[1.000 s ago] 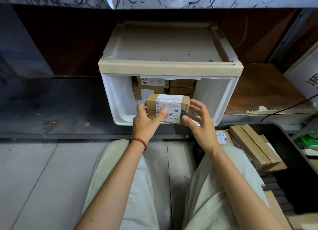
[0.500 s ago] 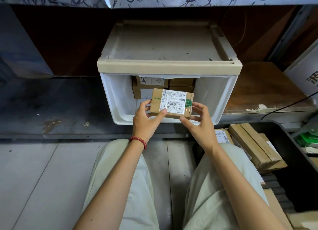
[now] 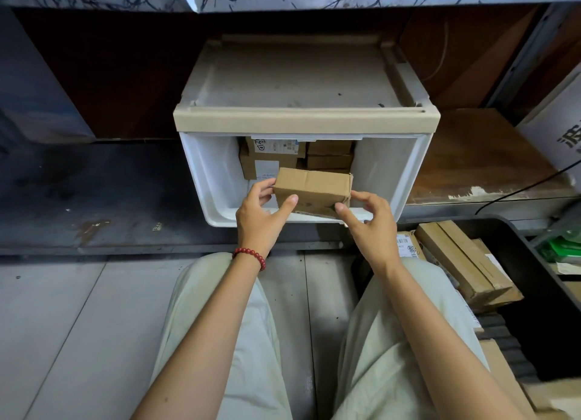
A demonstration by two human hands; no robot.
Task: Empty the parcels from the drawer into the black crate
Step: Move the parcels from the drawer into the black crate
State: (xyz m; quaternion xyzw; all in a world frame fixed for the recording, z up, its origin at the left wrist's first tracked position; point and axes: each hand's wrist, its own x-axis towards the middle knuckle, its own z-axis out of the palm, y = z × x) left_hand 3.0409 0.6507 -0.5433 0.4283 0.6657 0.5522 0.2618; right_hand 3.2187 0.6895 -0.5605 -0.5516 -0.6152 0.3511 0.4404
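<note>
The left hand (image 3: 259, 213) and right hand (image 3: 372, 227) pinch a brown parcel (image 3: 314, 188) over the front of the white drawer (image 3: 213, 183); labelled parcels (image 3: 267, 164) sit behind at 12 o'clock, print unreadable; black crate (image 3: 528, 262) at 4 o'clock.

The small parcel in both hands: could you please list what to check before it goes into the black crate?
1. Grip of the left hand on the small parcel: ok.
2. The right hand pinches its other end: ok.
3. Parcel clear of the front rim of the drawer: cannot tell.
4. The black crate has bare floor left: ok.
5. Drawer emptied: not ok, stacked parcels remain at the back.
</note>
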